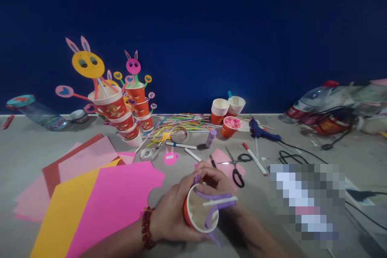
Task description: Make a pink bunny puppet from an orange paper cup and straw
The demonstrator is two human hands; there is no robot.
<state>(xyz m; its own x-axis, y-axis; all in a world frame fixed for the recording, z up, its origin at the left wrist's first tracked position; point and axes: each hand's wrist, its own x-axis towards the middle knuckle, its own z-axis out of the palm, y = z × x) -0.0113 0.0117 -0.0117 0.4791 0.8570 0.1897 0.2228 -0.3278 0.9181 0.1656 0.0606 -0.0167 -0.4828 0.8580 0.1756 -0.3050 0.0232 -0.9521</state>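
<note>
A red paper cup (187,212) with a white rim is tipped so that its opening faces the camera. My left hand (171,211), with a red bead bracelet at the wrist, wraps round the cup's left side. Purple pipe cleaners (213,196) and a white stick (219,201) stick out over the cup's mouth to the right. My right hand (215,181) is at the cup's upper rim, its fingers closed on a purple pipe cleaner there. Another purple end shows below the cup.
Coloured sheets (115,201) lie left. Stacked-cup rabbit figures (113,109) stand behind them. Scissors (234,163), markers (254,159), a glue stick (211,138), a glue gun (263,132) and paper cups (220,111) are beyond my hands. A bottle (311,102) leans at right.
</note>
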